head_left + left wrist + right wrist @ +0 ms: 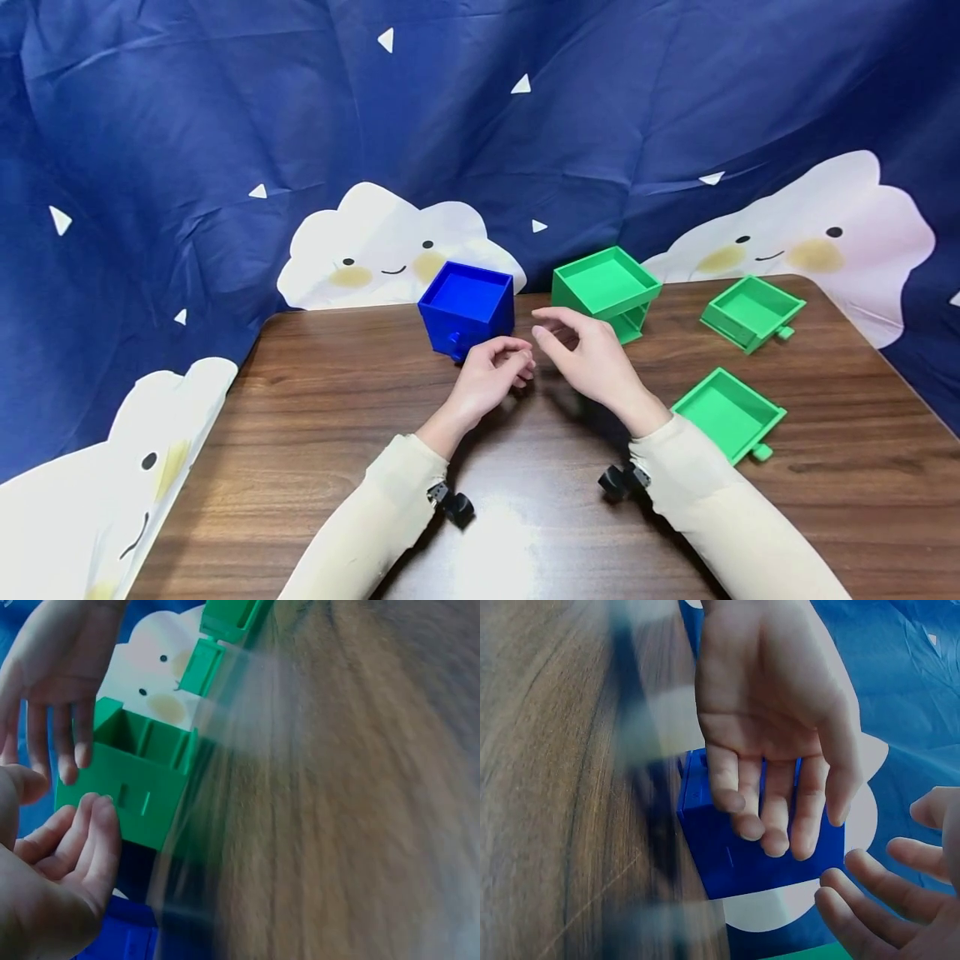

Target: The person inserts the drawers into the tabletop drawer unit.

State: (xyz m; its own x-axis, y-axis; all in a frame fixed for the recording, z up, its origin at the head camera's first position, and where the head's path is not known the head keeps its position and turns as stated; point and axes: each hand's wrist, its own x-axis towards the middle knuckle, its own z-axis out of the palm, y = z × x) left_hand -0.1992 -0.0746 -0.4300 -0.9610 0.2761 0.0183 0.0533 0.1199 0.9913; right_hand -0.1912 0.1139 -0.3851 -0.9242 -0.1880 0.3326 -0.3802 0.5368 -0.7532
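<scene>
left hand (491, 367) and right hand (588, 354): hovering side by side over the middle of the wooden desk (300, 433), fingers loosely curled, holding nothing. green drawer (727, 412): lying just right of the right forearm. blue box (467, 308): sitting just beyond the left hand. green cabinet (607, 287): standing tilted beyond the right hand. second green drawer (752, 310): resting at far right.

Even, bright light from overhead leaves a pale glare patch on the dark brown wooden worktop (495, 542) between the forearms. Head view is sharp; both wrist views smear the wood with motion blur.
</scene>
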